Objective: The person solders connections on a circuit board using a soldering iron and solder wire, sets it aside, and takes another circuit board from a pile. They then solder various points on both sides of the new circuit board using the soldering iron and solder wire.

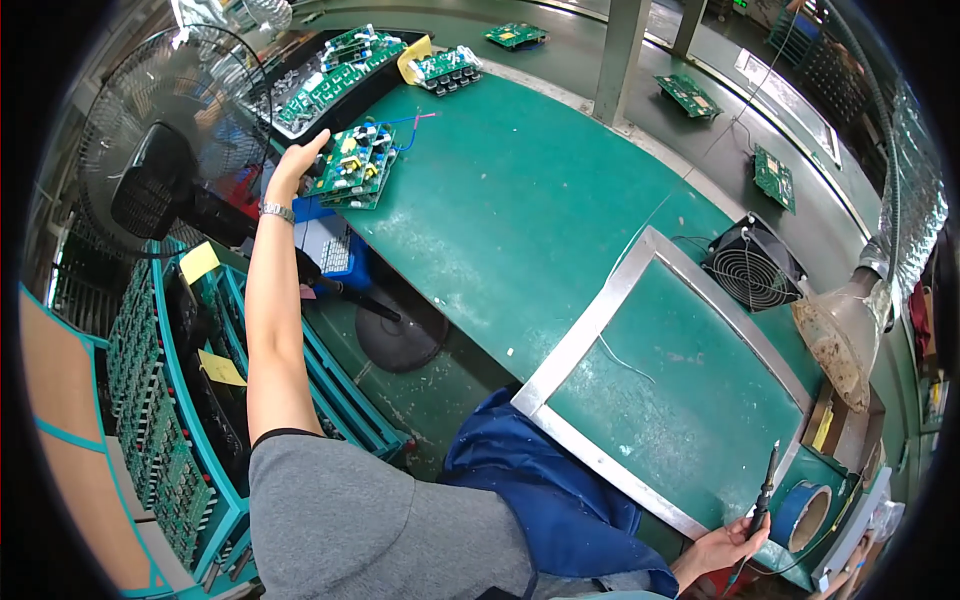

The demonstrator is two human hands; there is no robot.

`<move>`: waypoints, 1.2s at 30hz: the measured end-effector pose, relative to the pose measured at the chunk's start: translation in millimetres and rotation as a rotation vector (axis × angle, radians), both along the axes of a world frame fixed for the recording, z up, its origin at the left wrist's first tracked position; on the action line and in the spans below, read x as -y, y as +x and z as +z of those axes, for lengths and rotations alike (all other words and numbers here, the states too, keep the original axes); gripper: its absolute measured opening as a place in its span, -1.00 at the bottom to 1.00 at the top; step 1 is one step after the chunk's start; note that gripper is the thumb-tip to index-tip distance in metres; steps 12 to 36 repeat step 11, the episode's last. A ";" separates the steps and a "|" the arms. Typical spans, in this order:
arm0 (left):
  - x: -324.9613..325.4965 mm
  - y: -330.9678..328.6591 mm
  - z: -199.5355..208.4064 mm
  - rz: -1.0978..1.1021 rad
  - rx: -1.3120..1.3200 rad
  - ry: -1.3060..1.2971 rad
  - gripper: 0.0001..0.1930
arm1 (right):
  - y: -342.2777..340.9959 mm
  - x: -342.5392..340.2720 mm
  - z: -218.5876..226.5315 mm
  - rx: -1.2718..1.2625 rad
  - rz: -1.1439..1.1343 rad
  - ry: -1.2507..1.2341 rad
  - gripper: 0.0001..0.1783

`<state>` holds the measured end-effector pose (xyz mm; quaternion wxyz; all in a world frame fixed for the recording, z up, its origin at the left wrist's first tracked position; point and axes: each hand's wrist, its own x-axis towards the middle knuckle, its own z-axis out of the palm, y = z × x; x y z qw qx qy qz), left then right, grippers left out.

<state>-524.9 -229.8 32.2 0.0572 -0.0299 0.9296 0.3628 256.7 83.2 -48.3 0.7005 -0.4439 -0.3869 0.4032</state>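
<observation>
My left arm stretches to the far left, where my left hand (pixel 293 168) grips the left edge of a green circuit board (pixel 345 165) on a small stack of boards at the bench edge. The thumb shows; the other fingers are mostly hidden. Blue wires (pixel 408 135) stick out from the stack's right side. Low at the right, my right hand (pixel 722 552) is closed around a soldering iron (pixel 765 490), its tip pointing up. Beside it stands a blue roll of tape (pixel 800 515). A metal frame (pixel 610 463) lies on the green bench (pixel 500 210) in front of me.
A black tray (pixel 385 85) of boards sits behind the stack, near a standing fan (pixel 160 180). Board racks (pixel 165 400) are at my left. A small black fan (pixel 755 265) and a fume hood (pixel 840 335) stand at the right. More boards (pixel 688 96) lie on the conveyor beyond.
</observation>
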 end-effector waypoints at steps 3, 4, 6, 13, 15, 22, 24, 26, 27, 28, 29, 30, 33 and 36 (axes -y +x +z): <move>-11.5 22.7 -3.9 -0.146 0.146 0.323 -0.39 | 2.6 1.4 -0.2 0.024 -0.058 -0.038 -0.56; -20.0 33.7 5.1 -0.178 0.302 0.466 -0.50 | 7.7 -1.1 -5.1 0.066 -0.037 -0.010 -0.56; -18.6 26.5 3.6 -0.228 0.310 0.471 -0.51 | 14.4 -5.0 -10.4 0.104 -0.004 0.007 -0.56; -15.1 13.7 3.3 -0.295 0.411 0.465 -0.49 | 11.1 -2.4 -5.9 0.111 0.020 -0.003 -0.57; -15.1 13.7 3.3 -0.295 0.411 0.465 -0.49 | 11.1 -2.4 -5.9 0.111 0.020 -0.003 -0.57; -15.1 13.7 3.3 -0.295 0.411 0.465 -0.49 | 11.1 -2.4 -5.9 0.111 0.020 -0.003 -0.57; -15.1 13.7 3.3 -0.295 0.411 0.465 -0.49 | 11.1 -2.4 -5.9 0.111 0.020 -0.003 -0.57; -15.1 13.7 3.3 -0.295 0.411 0.465 -0.49 | 11.1 -2.4 -5.9 0.111 0.020 -0.003 -0.57; -15.1 13.7 3.3 -0.295 0.411 0.465 -0.49 | 11.1 -2.4 -5.9 0.111 0.020 -0.003 -0.57; -15.1 13.7 3.3 -0.295 0.411 0.465 -0.49 | 11.1 -2.4 -5.9 0.111 0.020 -0.003 -0.57; -15.1 13.7 3.3 -0.295 0.411 0.465 -0.49 | 11.1 -2.4 -5.9 0.111 0.020 -0.003 -0.57; -15.1 13.7 3.3 -0.295 0.411 0.465 -0.49 | 11.1 -2.4 -5.9 0.111 0.020 -0.003 -0.57; -15.1 13.7 3.3 -0.295 0.411 0.465 -0.49 | 11.1 -2.4 -5.9 0.111 0.020 -0.003 -0.57; -15.1 13.7 3.3 -0.295 0.411 0.465 -0.49 | 11.1 -2.4 -5.9 0.111 0.020 -0.003 -0.57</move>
